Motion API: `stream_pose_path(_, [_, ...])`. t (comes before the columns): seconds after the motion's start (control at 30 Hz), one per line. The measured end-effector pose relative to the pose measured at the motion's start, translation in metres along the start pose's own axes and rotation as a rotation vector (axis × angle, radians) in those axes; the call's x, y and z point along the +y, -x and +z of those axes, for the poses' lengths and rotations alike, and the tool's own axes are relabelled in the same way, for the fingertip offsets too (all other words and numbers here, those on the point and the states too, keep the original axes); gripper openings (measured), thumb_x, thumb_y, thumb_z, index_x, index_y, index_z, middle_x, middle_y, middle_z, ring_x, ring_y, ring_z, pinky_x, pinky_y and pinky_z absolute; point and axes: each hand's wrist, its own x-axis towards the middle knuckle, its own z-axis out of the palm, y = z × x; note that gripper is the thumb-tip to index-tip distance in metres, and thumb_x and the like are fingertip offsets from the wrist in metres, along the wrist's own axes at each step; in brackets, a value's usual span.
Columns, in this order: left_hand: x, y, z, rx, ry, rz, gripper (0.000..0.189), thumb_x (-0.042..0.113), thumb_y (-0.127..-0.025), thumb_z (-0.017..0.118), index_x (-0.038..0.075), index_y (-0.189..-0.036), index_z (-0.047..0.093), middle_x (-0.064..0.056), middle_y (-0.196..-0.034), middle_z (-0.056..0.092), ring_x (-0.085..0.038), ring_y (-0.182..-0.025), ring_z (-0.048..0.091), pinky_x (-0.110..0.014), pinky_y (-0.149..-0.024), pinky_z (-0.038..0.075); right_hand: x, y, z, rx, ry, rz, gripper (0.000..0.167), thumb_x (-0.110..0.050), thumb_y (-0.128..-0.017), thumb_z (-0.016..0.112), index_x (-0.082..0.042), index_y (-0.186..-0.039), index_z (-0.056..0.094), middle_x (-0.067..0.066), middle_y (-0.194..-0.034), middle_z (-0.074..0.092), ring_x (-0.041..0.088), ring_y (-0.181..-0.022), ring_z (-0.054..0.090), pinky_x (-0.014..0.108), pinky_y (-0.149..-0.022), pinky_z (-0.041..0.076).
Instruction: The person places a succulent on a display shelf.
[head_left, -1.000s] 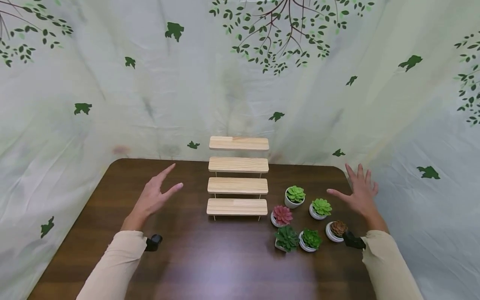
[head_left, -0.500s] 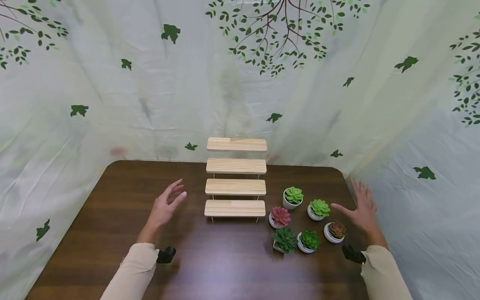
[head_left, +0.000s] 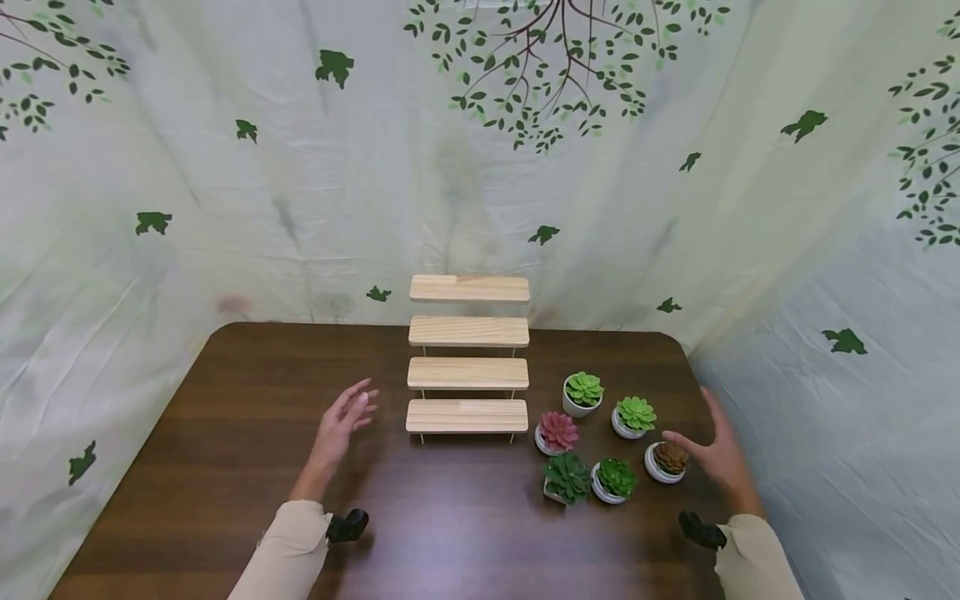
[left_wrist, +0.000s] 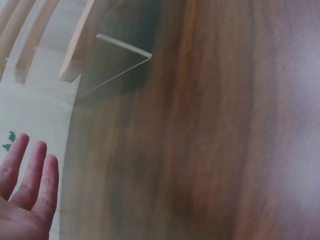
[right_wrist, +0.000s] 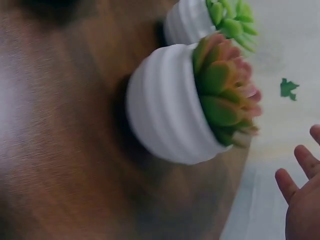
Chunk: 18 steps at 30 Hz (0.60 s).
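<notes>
My left hand (head_left: 337, 429) hovers over the table left of a four-tier wooden stand, its fingers relaxed and holding nothing; the lowest shelf (head_left: 467, 416) is nearest to it. In the left wrist view, three of that hand's fingers (left_wrist: 36, 175) extend upward. At the table's right side, my right hand (head_left: 720, 458) has its thumb stretched toward a brownish succulent in a white ribbed pot (head_left: 663, 473). This pot (right_wrist: 167, 105) looks large in the right wrist view, its leaves green with pink tips, and the fingers (right_wrist: 305, 162) are apart from it.
Left of the brownish succulent stand a light green one (head_left: 636, 413), another light green one (head_left: 583, 389), a red one (head_left: 558, 431), a dark green one (head_left: 567, 479) and a green one (head_left: 617, 477). A leaf-printed cloth (head_left: 337, 192) hangs behind the brown table (head_left: 427, 525).
My left hand has moved right and nearer to me, its fingers loosening inward. My right hand has come lower and closer to the brownish succulent. Stand and plants stay in place.
</notes>
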Motion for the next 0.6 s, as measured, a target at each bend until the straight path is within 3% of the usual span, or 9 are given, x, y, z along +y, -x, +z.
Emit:
stream_pose_path(0.07, [-0.004,0.002,0.004,0.002,0.023,-0.014,0.043,0.024,-0.103,0.047,-0.002,-0.138,0.042,0.015,-0.112,0.065,0.0,-0.094,0.061,-0.029,-0.088,0.053,0.002,0.005,0.003,0.003,-0.013,0.032,0.103,-0.03,-0.084,0.075,-0.022,-0.155,0.0,0.018,-0.16,0.001,0.047,-0.143,0.002,0.075,-0.104,0.011])
stream_pose_path(0.13, [-0.009,0.003,0.007,0.004,0.038,-0.028,0.044,0.02,-0.102,0.05,-0.002,-0.138,0.042,-0.004,-0.122,0.065,-0.001,-0.095,0.062,-0.03,-0.089,0.053,0.005,0.009,0.006,0.004,-0.038,0.051,0.104,-0.027,-0.084,0.076,-0.02,-0.155,0.001,0.018,-0.16,0.002,0.047,-0.142,0.004,0.073,-0.105,0.013])
stream_pose_path(0.2, [-0.015,0.004,0.011,0.005,0.056,-0.045,0.046,0.016,-0.1,0.054,-0.003,-0.139,0.041,-0.02,-0.129,0.058,-0.003,-0.097,0.063,-0.029,-0.088,0.054,0.009,0.013,0.009,0.009,-0.064,0.053,0.103,-0.022,-0.084,0.076,-0.016,-0.155,0.002,0.02,-0.159,0.005,0.047,-0.142,0.007,0.071,-0.106,0.014])
stream_pose_path(0.27, [-0.021,0.005,0.015,0.005,0.08,-0.066,0.049,0.011,-0.098,0.057,-0.005,-0.14,0.039,-0.029,-0.133,0.051,-0.007,-0.1,0.064,-0.028,-0.088,0.054,0.013,0.017,0.012,0.01,-0.095,0.044,0.103,-0.017,-0.083,0.076,-0.013,-0.155,0.003,0.023,-0.158,0.007,0.048,-0.141,0.01,0.069,-0.106,0.017])
stream_pose_path(0.4, [-0.032,0.008,0.021,-0.005,0.165,-0.106,0.052,0.01,-0.096,0.059,-0.007,-0.141,0.036,-0.031,-0.134,0.049,-0.015,-0.101,0.065,-0.03,-0.087,0.054,0.021,0.022,0.018,0.004,-0.145,0.053,0.103,-0.012,-0.083,0.076,-0.011,-0.155,0.002,0.025,-0.157,0.01,0.048,-0.14,0.014,0.067,-0.105,0.023])
stream_pose_path(0.5, [-0.04,0.011,0.026,-0.023,0.25,-0.093,0.054,0.013,-0.096,0.06,-0.009,-0.14,0.037,-0.028,-0.131,0.054,-0.017,-0.098,0.066,-0.03,-0.085,0.055,0.026,0.026,0.022,0.008,-0.169,0.07,0.103,-0.01,-0.083,0.076,-0.009,-0.154,0.003,0.026,-0.156,0.012,0.048,-0.139,0.016,0.064,-0.103,0.028])
stream_pose_path(0.6, [-0.049,0.012,0.029,-0.053,0.343,-0.049,0.053,0.015,-0.095,0.061,-0.011,-0.137,0.039,-0.018,-0.122,0.063,-0.016,-0.094,0.067,-0.028,-0.082,0.056,0.03,0.029,0.028,0.014,-0.163,0.102,0.102,-0.011,-0.082,0.077,-0.008,-0.154,0.004,0.027,-0.155,0.016,0.046,-0.138,0.021,0.042,-0.101,0.038])
